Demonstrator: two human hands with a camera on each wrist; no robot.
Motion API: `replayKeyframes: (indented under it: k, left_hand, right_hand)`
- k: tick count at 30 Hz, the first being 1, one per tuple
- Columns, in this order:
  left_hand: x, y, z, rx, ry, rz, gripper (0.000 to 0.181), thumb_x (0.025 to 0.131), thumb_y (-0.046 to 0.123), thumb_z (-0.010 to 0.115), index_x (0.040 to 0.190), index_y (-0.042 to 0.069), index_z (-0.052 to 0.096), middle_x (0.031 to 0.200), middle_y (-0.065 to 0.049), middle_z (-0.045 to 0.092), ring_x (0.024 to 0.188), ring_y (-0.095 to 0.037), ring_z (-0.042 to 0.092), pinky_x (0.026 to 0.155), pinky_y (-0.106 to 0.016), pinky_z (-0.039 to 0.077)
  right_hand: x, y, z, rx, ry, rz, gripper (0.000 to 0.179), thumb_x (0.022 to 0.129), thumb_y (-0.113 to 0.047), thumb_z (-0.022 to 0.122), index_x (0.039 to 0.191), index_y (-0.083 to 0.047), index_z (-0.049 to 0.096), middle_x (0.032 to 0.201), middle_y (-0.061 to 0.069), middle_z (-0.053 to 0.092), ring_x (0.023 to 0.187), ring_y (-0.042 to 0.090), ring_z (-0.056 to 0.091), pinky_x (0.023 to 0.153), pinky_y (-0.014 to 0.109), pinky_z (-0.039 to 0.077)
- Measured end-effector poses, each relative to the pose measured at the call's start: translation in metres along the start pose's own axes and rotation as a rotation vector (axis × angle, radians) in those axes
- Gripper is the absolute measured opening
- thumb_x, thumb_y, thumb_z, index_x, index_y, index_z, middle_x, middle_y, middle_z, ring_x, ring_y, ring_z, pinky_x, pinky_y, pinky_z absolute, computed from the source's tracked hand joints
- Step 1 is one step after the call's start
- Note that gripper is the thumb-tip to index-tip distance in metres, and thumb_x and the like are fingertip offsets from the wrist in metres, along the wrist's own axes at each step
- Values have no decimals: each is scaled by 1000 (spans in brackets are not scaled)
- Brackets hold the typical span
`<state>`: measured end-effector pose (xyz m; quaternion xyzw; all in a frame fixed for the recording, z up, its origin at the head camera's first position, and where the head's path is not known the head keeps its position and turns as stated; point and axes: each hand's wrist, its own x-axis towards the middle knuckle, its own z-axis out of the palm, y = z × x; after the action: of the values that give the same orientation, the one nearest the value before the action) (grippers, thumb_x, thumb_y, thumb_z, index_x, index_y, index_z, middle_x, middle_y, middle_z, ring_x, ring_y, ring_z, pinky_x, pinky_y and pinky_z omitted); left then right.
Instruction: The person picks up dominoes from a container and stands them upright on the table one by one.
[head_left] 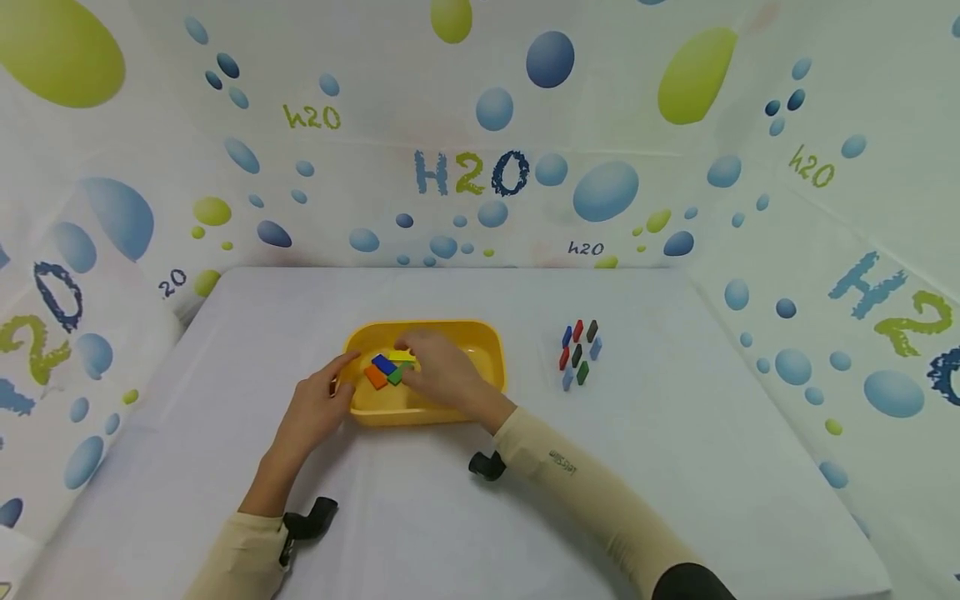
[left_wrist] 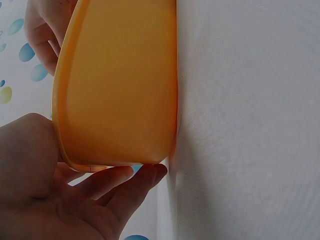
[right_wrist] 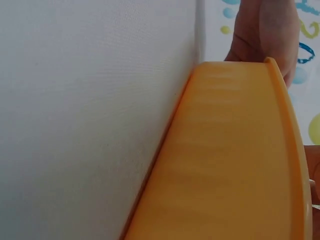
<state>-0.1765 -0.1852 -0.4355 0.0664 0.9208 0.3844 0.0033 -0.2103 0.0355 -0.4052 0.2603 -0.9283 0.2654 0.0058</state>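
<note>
A yellow plastic tray (head_left: 491, 350) stands on the white-covered table, with a few flat domino-like blocks lying in its left half: an orange block (head_left: 376, 377), a blue block (head_left: 384, 364), a green block (head_left: 397, 375) and a yellow block (head_left: 402, 356). My left hand (head_left: 321, 402) grips the tray's left end, thumb at the near corner and fingers along the outer wall (left_wrist: 120, 85). Reaching over the near rim, my right hand (head_left: 442, 371) has its fingertips down at the yellow and green blocks. Whether it pinches one is hidden; the tray wall (right_wrist: 225, 150) blocks the right wrist view.
Right of the tray, several small blocks stand upright on the table in loose rows, among them a red block (head_left: 578, 331), a dark green block (head_left: 582, 372) and a light blue block (head_left: 596, 348). A printed curtain (head_left: 420, 108) hangs behind and beside the table.
</note>
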Motion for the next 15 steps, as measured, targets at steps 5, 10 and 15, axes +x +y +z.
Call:
replayKeyframes:
  k: [5,10,15]
  left_hand:
    - [0,-1,1,1,1,8,53,101,7,50,154,4,48,142,-30,54,84,-32,55,69,-37,49]
    - [-1,-1,1,2,11,27,52,101,7,51,153,3,49,136,-30,58,78,-30,54,64,-35,47]
    - [-1,0,0,-10,9,33,52,101,7,50,153,2,49,125,-28,59,65,-24,48,56,-33,44]
  right_hand:
    - [7,-2,7,-23,-53,7,39,96,-16,74,134,-8,66,132,3,66,116,16,60,100,25,47]
    - [13,-2,14,-25,-91,-13,37,97,-14,73,133,-8,66,132,3,67,118,16,59,103,24,44]
    - [17,-2,18,-41,-107,-20,33,97,-13,74,129,-9,68,129,3,67,113,16,60,102,25,46]
